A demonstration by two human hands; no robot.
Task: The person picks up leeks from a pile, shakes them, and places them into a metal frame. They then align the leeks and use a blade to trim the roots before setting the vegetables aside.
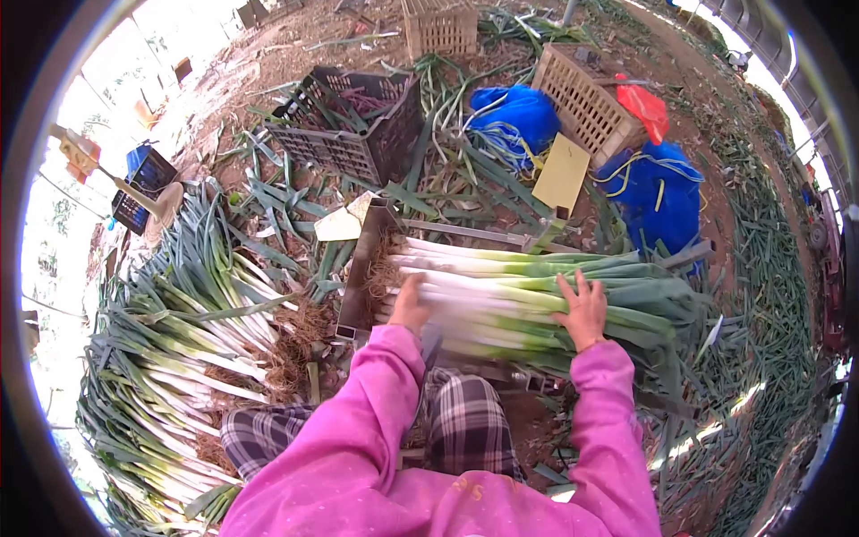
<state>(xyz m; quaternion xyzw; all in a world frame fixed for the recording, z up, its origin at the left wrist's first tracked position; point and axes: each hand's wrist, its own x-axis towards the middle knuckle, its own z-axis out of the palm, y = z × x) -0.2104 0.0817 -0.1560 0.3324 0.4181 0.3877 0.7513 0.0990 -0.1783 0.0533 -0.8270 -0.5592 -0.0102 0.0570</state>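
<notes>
A thick bundle of leeks (501, 291) lies crosswise before me in a metal frame (360, 259), roots against its left end plate and green leaves to the right. My left hand (410, 307) is at the white stalks near the roots; its fingers are partly hidden and smeared by motion. Resting on the green part of the bundle, my right hand (584, 311) has its fingers spread flat over the leaves. A big pile of loose leeks (188, 358) spreads on the ground to my left, its roots turned toward me.
Behind the frame stand a dark plastic crate (344, 148) and a tan crate (582, 103). Blue plastic bags (514, 121) with string, a red bag (646, 112) and a yellow card (562, 174) lie nearby. Cut leaves (761, 286) cover the ground at right.
</notes>
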